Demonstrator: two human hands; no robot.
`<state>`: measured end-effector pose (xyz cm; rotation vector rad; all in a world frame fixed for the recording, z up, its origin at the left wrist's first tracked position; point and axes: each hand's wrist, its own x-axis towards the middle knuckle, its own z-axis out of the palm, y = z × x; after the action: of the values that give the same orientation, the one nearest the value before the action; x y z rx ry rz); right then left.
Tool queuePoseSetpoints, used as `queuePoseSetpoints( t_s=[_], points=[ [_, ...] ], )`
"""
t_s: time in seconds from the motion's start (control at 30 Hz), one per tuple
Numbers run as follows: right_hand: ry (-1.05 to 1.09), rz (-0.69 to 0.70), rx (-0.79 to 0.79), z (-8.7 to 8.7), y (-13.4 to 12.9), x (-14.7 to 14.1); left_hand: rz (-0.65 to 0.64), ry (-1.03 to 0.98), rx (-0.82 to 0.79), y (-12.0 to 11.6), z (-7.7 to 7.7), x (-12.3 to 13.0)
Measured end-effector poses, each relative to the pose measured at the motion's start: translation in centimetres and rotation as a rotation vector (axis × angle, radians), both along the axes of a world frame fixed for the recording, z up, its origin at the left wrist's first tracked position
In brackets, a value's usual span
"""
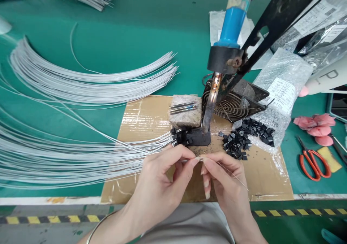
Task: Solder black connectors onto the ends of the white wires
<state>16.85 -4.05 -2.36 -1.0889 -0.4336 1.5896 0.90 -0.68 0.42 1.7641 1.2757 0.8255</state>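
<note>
Both hands meet above the cardboard, just in front of the soldering iron (212, 99). My left hand (162, 181) pinches white wire (141, 151) between thumb and forefinger. My right hand (229, 181) is closed at the fingertips on a thin wire (233, 175), whose loose end sticks out to the right. What lies exactly between the fingertips is too small to make out. Behind my left hand, white wires end in black connectors (182, 135) at the iron's base. A pile of loose black connectors (238, 143) lies to the right of that base.
Bundles of white wire (92, 83) spread over the green table at left. Past the cardboard sheet (265, 179) lie orange-handled scissors (311, 164) and a yellow sponge (329, 159). A small fan (230, 101) and a pale block (184, 119) flank the iron; bubble-wrap bags (290, 70) lie behind.
</note>
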Motion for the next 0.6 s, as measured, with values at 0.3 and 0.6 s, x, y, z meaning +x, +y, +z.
queuePoseSetpoints(
  t_s=[0.3, 0.6],
  points=[
    [0.092, 0.054, -0.066, 0.46, 0.43, 0.34, -0.024, -0.082, -0.182, 0.12, -0.42, -0.37],
    [0.105, 0.051, -0.041, -0.26, -0.12, 0.21, 0.037, -0.087, -0.08, -0.43, -0.65, 0.18]
  ],
)
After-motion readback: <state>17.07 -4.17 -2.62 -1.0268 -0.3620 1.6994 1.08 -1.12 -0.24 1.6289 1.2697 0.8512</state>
